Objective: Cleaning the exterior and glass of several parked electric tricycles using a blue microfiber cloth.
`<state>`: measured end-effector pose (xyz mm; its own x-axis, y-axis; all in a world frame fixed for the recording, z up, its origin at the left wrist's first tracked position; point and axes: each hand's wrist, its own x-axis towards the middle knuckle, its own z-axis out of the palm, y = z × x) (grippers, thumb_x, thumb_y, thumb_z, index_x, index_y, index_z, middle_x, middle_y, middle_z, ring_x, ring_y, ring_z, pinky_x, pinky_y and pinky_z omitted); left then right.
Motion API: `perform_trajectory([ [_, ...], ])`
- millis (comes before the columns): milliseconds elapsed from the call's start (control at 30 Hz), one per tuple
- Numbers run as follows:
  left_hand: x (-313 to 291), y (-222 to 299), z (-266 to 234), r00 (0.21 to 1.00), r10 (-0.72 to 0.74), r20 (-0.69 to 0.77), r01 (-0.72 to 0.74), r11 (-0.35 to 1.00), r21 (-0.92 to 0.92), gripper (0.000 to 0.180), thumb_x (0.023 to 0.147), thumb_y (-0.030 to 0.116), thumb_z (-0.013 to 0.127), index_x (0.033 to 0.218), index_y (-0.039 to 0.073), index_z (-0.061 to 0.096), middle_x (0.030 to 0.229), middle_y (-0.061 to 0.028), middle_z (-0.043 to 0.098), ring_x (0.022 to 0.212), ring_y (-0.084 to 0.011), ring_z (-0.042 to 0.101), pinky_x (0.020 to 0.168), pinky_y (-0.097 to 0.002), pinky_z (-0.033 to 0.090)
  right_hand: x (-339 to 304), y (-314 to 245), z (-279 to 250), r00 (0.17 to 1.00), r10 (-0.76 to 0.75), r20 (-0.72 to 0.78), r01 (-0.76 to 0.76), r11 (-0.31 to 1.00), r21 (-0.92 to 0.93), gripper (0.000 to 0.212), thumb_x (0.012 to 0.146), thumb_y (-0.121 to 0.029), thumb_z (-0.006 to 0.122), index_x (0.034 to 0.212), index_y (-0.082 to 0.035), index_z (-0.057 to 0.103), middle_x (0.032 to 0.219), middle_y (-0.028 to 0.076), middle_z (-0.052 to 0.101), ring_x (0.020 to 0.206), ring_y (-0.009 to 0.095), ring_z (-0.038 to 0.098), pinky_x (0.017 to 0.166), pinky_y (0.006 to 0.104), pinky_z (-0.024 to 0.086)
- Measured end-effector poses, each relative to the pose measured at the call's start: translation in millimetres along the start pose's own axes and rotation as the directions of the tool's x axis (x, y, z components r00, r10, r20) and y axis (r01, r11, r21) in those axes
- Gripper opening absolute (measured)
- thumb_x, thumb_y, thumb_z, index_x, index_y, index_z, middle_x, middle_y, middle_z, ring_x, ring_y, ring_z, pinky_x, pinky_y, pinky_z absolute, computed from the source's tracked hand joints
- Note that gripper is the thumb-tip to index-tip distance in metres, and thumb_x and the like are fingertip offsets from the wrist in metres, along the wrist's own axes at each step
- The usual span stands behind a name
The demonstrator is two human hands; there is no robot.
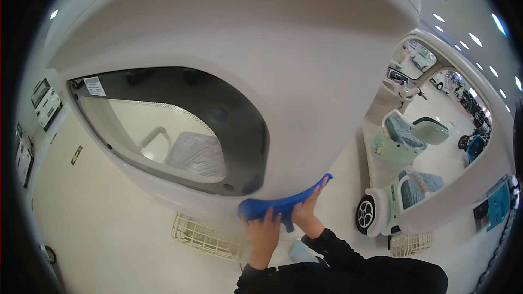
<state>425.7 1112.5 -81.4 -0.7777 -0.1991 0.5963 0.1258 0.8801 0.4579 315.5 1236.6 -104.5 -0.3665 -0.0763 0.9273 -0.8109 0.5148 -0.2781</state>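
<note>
A bright blue cloth (277,206) is stretched along the lower rounded edge of a large white vehicle body panel (305,103). My left hand (262,237) has its fingers on the left part of the cloth, pressing it to the panel. Farther right and a little higher, my right hand (308,211) grips the cloth near its thin upper end. A short tail of cloth hangs down between the two hands. Just above and left of the cloth is a window (245,136) with a dark border and a pale sticker at its far corner.
Below the panel hangs a cream wire basket (204,237), left of my hands. To the right stands an open-sided vehicle with plastic-wrapped seats (422,185), a wheel (365,214) and another wire basket (411,244). More vehicles line the left and right edges.
</note>
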Motion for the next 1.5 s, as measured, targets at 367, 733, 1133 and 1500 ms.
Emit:
perform_trajectory([
  [367,-5,23,14,0.991,-0.065,-0.113,0.070,0.997,0.040,0.037,0.090,0.019,0.059,0.115,-0.007,0.053,0.119,-0.0358,0.047,0.106,-0.0540,0.044,0.091,-0.0608,0.034,-8,8,-48,0.961,0.106,0.256,-0.160,0.967,0.196,0.072,0.085,-0.006,0.070,0.145,0.004,0.033,0.151,0.035,0.025,0.137,0.053,0.032,0.109,0.0533,0.033],
  [733,84,79,22,0.838,-0.199,-0.508,0.285,0.954,0.097,0.044,0.079,0.024,0.059,0.108,-0.010,0.055,0.100,-0.0313,0.057,0.088,-0.0477,0.055,0.077,-0.0551,0.043,157,33,-77,0.985,0.009,0.170,-0.081,0.903,0.422,0.047,0.088,0.002,0.058,0.134,0.009,0.049,0.146,0.032,0.039,0.137,0.047,0.038,0.112,0.0483,0.032],
  [1133,5,58,54,0.836,-0.402,-0.373,0.413,0.909,-0.053,0.064,0.084,0.037,0.066,0.126,-0.007,0.048,0.120,-0.0325,0.052,0.106,-0.0512,0.050,0.094,-0.0563,0.040,82,3,-44,0.977,-0.168,0.130,0.104,0.910,0.400,0.055,0.100,0.001,0.034,0.151,0.008,0.013,0.161,0.024,0.009,0.149,0.040,0.009,0.120,0.0491,0.010],
  [1500,-47,-17,6,0.962,-0.233,-0.145,0.221,0.971,-0.090,0.049,0.084,0.016,0.065,0.125,-0.008,0.052,0.116,-0.0257,0.056,0.108,-0.0444,0.054,0.094,-0.0463,0.047,82,-79,15,0.898,-0.438,0.041,0.433,0.866,-0.251,0.052,0.094,0.004,0.032,0.146,0.008,0.032,0.150,0.025,0.039,0.143,0.047,0.026,0.117,0.0570,0.011],
])
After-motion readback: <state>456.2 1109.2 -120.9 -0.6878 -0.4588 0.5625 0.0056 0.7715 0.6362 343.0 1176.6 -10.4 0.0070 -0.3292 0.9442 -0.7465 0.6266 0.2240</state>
